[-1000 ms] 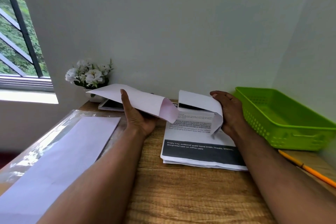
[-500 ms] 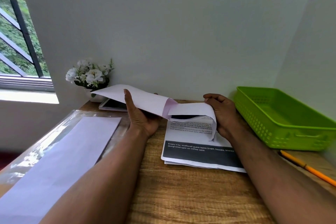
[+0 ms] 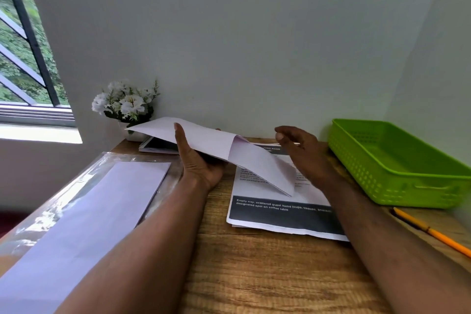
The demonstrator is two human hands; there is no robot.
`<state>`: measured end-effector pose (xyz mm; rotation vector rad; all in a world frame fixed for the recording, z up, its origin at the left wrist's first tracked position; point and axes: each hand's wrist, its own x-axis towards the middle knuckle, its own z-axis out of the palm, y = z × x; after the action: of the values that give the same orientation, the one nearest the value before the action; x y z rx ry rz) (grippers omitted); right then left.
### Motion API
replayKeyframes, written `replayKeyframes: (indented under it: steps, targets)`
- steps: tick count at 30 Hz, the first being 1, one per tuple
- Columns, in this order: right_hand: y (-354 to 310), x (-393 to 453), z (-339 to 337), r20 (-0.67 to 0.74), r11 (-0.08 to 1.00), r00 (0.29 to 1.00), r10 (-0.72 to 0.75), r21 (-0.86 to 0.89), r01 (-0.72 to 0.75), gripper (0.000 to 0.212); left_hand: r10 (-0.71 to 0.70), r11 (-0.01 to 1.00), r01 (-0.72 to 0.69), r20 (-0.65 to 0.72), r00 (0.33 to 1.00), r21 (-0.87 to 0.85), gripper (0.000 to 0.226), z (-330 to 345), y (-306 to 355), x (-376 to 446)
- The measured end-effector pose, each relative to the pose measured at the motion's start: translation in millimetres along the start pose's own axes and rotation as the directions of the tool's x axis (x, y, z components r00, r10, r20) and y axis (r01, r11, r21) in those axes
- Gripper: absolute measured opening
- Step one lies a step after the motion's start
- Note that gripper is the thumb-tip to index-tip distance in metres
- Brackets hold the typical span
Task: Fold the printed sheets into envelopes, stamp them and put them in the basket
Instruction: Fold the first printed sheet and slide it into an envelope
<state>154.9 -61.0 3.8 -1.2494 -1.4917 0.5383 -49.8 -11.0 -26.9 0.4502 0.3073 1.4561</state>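
Note:
My left hand (image 3: 201,160) grips a white envelope (image 3: 183,135) from below, thumb on top, and holds it tilted above the desk. A folded printed sheet (image 3: 265,168) sticks out of the envelope's open right end and slopes down toward the stack of printed sheets (image 3: 277,214) on the desk. My right hand (image 3: 303,150) hovers just right of the folded sheet, fingers relaxed and spread, holding nothing. The green basket (image 3: 397,160) stands at the right and looks empty.
A clear plastic pack of white envelopes (image 3: 84,214) lies at the left. A pot of white flowers (image 3: 127,107) and a spiral notebook (image 3: 159,146) sit at the back by the wall. An orange pencil (image 3: 433,233) lies near the desk's right edge.
My right hand has pushed the folded sheet into the envelope's mouth, let it go and drawn back slightly to the right. My left hand keeps the envelope in about the same place.

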Motion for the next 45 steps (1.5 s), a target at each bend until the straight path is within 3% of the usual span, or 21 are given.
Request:
replayKeyframes:
  steps: [3, 5, 9, 12, 16, 19, 22, 25, 27, 31, 35, 38, 40, 42, 45]
  targets:
    - [11.7, -2.5, -19.5, 0.164, 0.992, 0.98, 0.11, -0.072, -0.099, 0.037, 0.002, 1.0, -0.002, -0.004, 1.0, -0.002, 0.067, 0.5, 2.0, -1.5]
    - [13.4, -3.7, -13.9, 0.214, 0.981, 0.965, 0.153, 0.084, -0.174, 0.047, -0.007, 1.0, 0.007, 0.01, 1.0, 0.0, 0.071, 0.5, 2.0, -0.6]
    - [1.7, -0.9, 21.2, 0.132, 0.886, 0.976, 0.17, 0.413, -0.21, 0.045, -0.041, 0.999, 0.041, 0.035, 0.999, -0.001, 0.082, -1.9, -0.8, 4.9]
    - [-8.1, -3.0, 29.3, 0.252, 0.831, 0.946, 0.204, 0.466, -0.303, 0.036, -0.038, 0.999, 0.039, 0.051, 0.998, -0.006, 0.084, -3.6, 0.2, 7.0]
    - [1.9, -3.8, 1.9, 0.517, 0.75, 0.854, 0.053, 0.544, -0.376, 0.062, 0.0, 1.0, 0.0, 0.041, 0.999, 0.009, 0.075, -4.2, 2.2, 6.2]
    - [2.3, -3.9, -2.3, 0.52, 0.728, 0.854, 0.018, 0.578, -0.368, 0.07, -0.003, 0.999, 0.001, 0.053, 0.999, 0.035, 0.07, -1.5, 1.7, 4.0]
    - [1.0, -3.8, 13.7, 0.373, 0.861, 0.926, 0.053, 0.453, -0.231, 0.07, -0.043, 0.999, 0.041, 0.062, 0.997, 0.03, 0.069, 2.1, -2.0, 2.0]
    - [4.1, -7.1, 30.7, 0.134, 0.999, 0.99, -0.041, 0.023, 0.038, 0.067, -0.112, 0.994, 0.109, 0.101, 0.989, 0.029, 0.078, 4.6, -7.0, -1.5]
    - [9.5, -9.3, 39.2, 0.029, 0.924, 0.968, -0.248, -0.295, 0.245, 0.065, -0.166, 0.986, 0.162, 0.135, 0.977, 0.046, 0.089, 6.5, -9.2, -4.2]
    - [10.2, -11.2, 45.4, -0.007, 0.707, 0.869, -0.495, -0.585, 0.397, 0.058, -0.242, 0.967, 0.227, 0.137, 0.961, 0.113, 0.094, 13.4, -9.3, -10.1]
    - [-1.6, -18.1, 44.7, 0.121, 0.421, 0.745, -0.656, -0.761, 0.494, 0.046, -0.284, 0.952, 0.258, 0.155, 0.946, 0.166, 0.1, 16.7, -9.8, -8.4]
    - [-12.1, -22.9, 37.1, 0.271, 0.357, 0.695, -0.666, -0.702, 0.616, 0.037, -0.318, 0.928, 0.274, 0.153, 0.936, 0.253, 0.101, 20.1, -6.9, -4.4]
    - [-14.1, -23.0, 29.0, 0.425, 0.383, 0.7, -0.574, -0.617, 0.688, 0.045, -0.361, 0.886, 0.289, 0.148, 0.921, 0.364, 0.094, 24.7, -4.0, -3.7]
    - [-13.3, -24.1, 19.9, 0.576, 0.399, 0.703, -0.417, -0.579, 0.711, 0.066, -0.358, 0.85, 0.286, 0.087, 0.93, 0.442, 0.075, 24.8, -5.2, 0.2]
    - [-6.4, -31.3, 7.4, 0.699, 0.425, 0.689, -0.19, -0.574, 0.7, 0.084, -0.202, 0.758, 0.179, -0.036, 0.979, 0.627, 0.044, 18.5, -15.1, 4.7]
